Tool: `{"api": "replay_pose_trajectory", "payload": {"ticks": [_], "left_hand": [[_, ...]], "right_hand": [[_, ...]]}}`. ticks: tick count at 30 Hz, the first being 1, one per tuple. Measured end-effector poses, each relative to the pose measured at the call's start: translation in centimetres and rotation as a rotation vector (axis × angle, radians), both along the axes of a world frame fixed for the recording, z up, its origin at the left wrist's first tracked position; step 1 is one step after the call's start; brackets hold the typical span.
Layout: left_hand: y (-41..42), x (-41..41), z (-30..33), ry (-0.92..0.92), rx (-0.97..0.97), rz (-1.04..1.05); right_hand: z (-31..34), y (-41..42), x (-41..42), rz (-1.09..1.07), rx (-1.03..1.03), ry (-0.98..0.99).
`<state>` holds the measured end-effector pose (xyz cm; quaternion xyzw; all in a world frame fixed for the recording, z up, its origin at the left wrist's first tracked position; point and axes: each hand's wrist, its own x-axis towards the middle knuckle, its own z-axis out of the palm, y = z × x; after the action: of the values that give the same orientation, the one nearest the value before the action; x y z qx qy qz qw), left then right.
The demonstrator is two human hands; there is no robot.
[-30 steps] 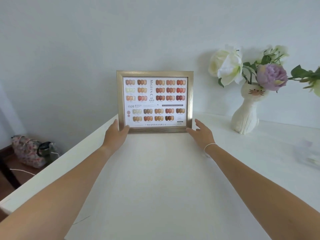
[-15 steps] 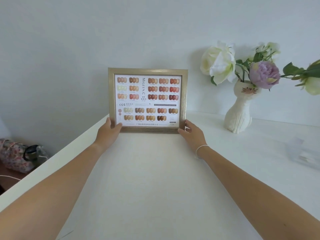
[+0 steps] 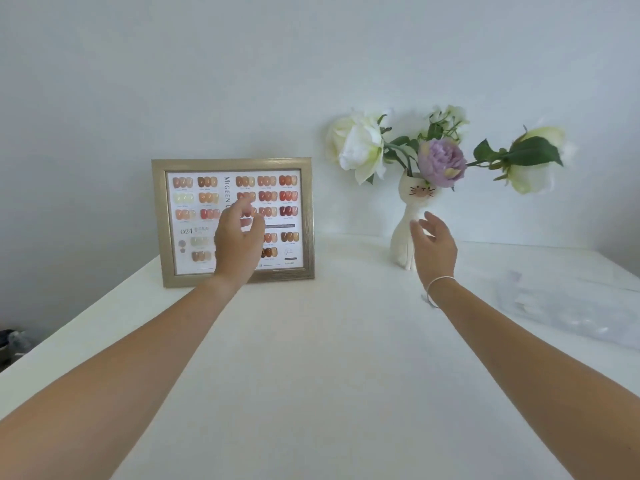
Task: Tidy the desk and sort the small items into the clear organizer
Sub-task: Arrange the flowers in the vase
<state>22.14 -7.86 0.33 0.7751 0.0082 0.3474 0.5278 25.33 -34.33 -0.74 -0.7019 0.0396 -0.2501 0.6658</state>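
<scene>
Both hands have let go of the picture frame (image 3: 232, 221). Left hand (image 3: 237, 242): raised before the glass, fingers loosely curled, holding nothing. Right hand (image 3: 434, 245): open, empty, just beside the cat-shaped vase (image 3: 408, 230). Frame, one: upright at centre left on the white desk (image 3: 329, 358), facing the camera, long axis horizontal. Vase, one: upright at centre right, four flowers. Clear organizer (image 3: 568, 315), one: blurred, at the right edge; orientation cannot be told.
</scene>
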Motion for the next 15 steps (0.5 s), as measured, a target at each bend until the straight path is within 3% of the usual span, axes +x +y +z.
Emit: {"api": "replay_pose_trajectory", "payload": {"ticks": [8,15], "left_hand": [[-9.0,1.7,6.4,-0.064,-0.098,-0.284],[-12.7,4.0,8.4,-0.05,-0.166,-0.383]], "right_hand": [[6.2,-8.8,0.1,-0.253,0.355,-0.181],[8.6,-11.2,0.9,-0.102,0.251,-0.213]]}}
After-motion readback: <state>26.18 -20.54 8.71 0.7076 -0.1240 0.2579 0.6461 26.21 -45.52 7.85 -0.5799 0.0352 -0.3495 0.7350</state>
